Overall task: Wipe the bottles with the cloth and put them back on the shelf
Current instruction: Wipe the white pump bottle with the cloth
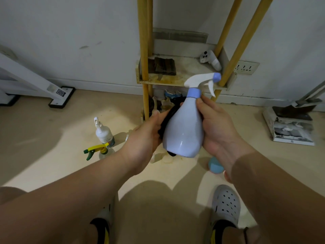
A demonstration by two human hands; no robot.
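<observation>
Spray bottle (184,131) — pale lilac, upright — is held in the air in front of the shelf (175,81). The right hand (219,127) curls round its right side; the left hand (144,138) grips a dark cloth (167,117) against its left side. A white bottle (103,133) stands on the floor (52,138).

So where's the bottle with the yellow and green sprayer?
The yellow-green spray bottle stands on the floor in the head view, left of the left hand, beside the white bottle.
</observation>
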